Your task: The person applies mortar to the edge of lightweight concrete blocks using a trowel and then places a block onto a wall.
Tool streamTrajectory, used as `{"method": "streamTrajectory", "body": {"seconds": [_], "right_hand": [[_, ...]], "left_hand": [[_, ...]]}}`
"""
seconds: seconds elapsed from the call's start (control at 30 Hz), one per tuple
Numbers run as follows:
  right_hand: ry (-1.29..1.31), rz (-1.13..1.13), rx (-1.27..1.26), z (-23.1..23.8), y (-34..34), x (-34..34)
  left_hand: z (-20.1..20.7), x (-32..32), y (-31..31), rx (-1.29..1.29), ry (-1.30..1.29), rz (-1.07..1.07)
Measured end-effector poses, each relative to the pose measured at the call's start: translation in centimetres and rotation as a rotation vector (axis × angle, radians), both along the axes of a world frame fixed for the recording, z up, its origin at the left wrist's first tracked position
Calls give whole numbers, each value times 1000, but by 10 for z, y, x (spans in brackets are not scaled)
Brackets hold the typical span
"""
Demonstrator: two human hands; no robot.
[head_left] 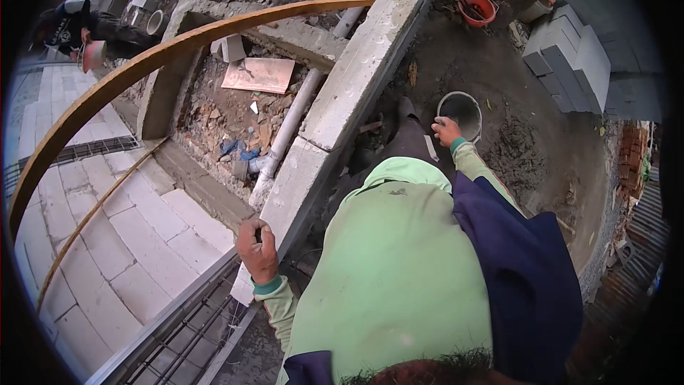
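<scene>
I've got the right hand (447, 130) stretched forward, fingers at the rim of the bucket (465, 108) on the muddy ground (524, 144); can't tell if they're gripping. Left hand (258, 249) curled by the concrete wall (349, 93), contents unclear.

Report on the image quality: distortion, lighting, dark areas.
Head view: fisheye curvature bows the long wooden plank into an arc, with black vignetting at the corners; head view: soft light, no hard-edged shadows around the left hand or right hand; head view: the corrugated sheets at lower right look dim.
</scene>
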State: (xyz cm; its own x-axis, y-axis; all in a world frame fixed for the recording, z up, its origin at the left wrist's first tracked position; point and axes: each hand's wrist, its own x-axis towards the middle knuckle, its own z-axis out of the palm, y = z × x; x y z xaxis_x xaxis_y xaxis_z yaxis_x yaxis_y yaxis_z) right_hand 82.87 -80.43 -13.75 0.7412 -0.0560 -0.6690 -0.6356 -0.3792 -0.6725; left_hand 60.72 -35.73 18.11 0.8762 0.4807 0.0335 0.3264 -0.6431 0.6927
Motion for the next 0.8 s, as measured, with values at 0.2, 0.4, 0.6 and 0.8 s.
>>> {"method": "streamTrajectory", "body": {"seconds": [0.2,0.4,0.6,0.8], "right_hand": [[99,295,-281,-62,-86,-82],[356,-17,-162,-32,-111,-124],[354,28,-202,-4,-92,-89],[242,36,-172,16,-69,-60]], "left_hand": [[8,-1,-1,55,-11,-5],[12,5,-6,69,18,-32],[13,1,-8,34,33,11],[5,7,1,89,-49,-105]]}}
